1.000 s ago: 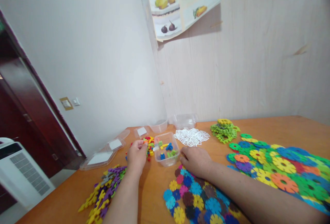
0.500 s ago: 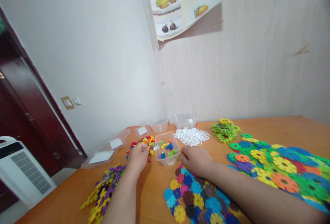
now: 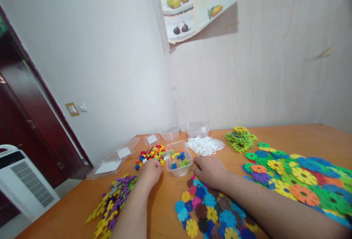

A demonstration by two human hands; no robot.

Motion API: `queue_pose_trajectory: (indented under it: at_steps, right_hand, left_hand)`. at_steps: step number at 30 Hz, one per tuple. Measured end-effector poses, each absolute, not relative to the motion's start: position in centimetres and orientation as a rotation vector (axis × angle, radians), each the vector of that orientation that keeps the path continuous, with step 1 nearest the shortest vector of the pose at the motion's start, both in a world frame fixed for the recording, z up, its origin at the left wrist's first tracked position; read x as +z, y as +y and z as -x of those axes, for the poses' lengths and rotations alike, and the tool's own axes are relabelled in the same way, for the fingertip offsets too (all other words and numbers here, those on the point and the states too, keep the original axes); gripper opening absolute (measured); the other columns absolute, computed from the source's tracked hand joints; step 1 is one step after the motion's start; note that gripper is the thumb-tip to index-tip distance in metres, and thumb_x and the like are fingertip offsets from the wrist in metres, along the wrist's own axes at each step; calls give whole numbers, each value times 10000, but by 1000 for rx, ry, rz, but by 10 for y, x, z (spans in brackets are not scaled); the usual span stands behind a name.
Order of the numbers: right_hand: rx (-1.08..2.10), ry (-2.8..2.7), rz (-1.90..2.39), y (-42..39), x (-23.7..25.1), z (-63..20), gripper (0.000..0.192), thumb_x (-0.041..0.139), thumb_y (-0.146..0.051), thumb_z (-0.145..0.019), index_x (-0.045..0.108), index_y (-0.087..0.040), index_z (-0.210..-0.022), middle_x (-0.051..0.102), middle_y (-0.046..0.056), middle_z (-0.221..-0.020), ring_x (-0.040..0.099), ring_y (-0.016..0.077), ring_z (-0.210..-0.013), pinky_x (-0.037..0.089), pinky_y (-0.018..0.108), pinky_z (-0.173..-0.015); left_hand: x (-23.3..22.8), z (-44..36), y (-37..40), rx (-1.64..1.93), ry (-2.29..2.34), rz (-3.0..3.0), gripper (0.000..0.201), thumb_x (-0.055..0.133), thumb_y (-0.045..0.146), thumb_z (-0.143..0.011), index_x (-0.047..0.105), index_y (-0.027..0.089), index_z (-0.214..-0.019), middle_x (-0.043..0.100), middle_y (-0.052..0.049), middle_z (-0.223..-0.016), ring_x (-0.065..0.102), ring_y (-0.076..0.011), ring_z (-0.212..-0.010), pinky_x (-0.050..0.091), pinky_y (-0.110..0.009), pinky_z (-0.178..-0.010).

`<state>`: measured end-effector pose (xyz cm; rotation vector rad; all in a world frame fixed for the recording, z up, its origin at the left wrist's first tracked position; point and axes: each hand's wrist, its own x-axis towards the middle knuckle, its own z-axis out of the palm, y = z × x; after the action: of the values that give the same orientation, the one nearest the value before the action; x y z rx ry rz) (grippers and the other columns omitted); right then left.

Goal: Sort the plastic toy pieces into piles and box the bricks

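Observation:
In the head view, my left hand (image 3: pixel 150 171) is closed low over the table, at the near side of a pile of small coloured building bricks (image 3: pixel 154 152). Its fingertips are turned away, so what it pinches, if anything, is hidden. A clear plastic container (image 3: pixel 179 172) stands just to its right, with several blue, green, yellow and orange bricks inside. My right hand (image 3: pixel 210 171) lies with curled fingers by the container's right side; I cannot tell whether it touches the wall. Beneath and before this hand spread small notched discs (image 3: pixel 201 210) in many colours.
Purple and yellow interlocking pieces (image 3: pixel 118 202) lie at the left front. Flat clear lids (image 3: pixel 110 165) are behind them. White lattice pieces (image 3: pixel 205 145), stacked clear containers (image 3: pixel 197 129) and green lattice pieces (image 3: pixel 240 140) stand toward the wall. Large flower-shaped discs (image 3: pixel 302 176) cover the right side.
My left hand has drawn back from the brick pile toward me and slightly right, covering the spot where a loose red brick lay. My right hand has stayed in place.

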<state>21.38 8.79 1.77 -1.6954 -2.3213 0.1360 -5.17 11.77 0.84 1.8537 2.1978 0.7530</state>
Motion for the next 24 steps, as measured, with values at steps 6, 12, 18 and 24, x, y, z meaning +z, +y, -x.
queue_pose_trajectory:
  at_steps: [6, 12, 18, 24]
  right_hand:
    - [99, -2318, 1687, 88, 17, -214, 299, 448, -344, -908, 700, -195, -966, 751, 127, -990, 696, 285, -927, 426, 326, -681]
    - [131, -2327, 1698, 87, 18, -214, 304, 441, -351, -925, 696, -193, -974, 747, 136, -1014, 695, 283, -936, 433, 331, -703]
    - [115, -2324, 1679, 88, 17, -214, 311, 431, -350, -926, 697, -193, -964, 751, 128, -1002, 696, 286, -935, 432, 327, -689]
    - [90, -2334, 1679, 90, 16, -214, 294, 443, -336, -910, 696, -190, -944, 751, 122, -981, 703, 280, -914, 417, 314, -661]
  left_hand:
    - [25, 34, 115, 1425, 1750, -1588, 252, 630, 339, -754, 688, 156, -918, 738, -69, -878, 662, -185, -783, 481, -272, -710]
    - [25, 34, 118, 1450, 1672, -1558, 375, 567, 314, -859, 649, 145, -1184, 736, -104, -1085, 682, -185, -895, 508, -287, -803]
    - [11, 52, 123, 944, 2139, -2042, 241, 490, 186, -891, 721, 184, -959, 732, -88, -1068, 648, -206, -1004, 458, -293, -862]
    - [11, 41, 118, 587, 2277, -2226, 207, 532, 213, -852, 733, 224, -900, 693, -87, -1010, 623, -219, -929, 433, -295, -781]
